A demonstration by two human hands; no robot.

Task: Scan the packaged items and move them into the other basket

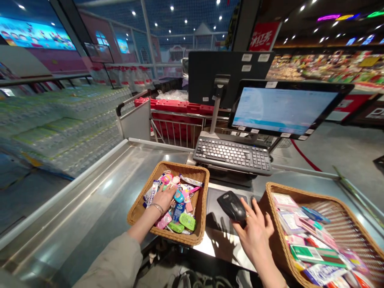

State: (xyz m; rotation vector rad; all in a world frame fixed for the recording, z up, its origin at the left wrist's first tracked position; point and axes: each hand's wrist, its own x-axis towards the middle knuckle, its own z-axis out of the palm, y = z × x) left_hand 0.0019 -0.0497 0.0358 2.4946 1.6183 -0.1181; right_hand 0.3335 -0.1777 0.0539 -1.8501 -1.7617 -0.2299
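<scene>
The left grip (164, 199) rests open on packaged toiletries (180, 210) inside a wicker basket (168, 168), while the right grip (255, 236) spreads open against a black mouse (231, 206).

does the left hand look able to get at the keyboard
Probably yes. The left hand rests in the wicker basket, and the keyboard lies just past its far rim; only that low rim is in the way, so the hand must lift out first.

The right wicker basket (300, 191) runs off the picture's edge.
</scene>
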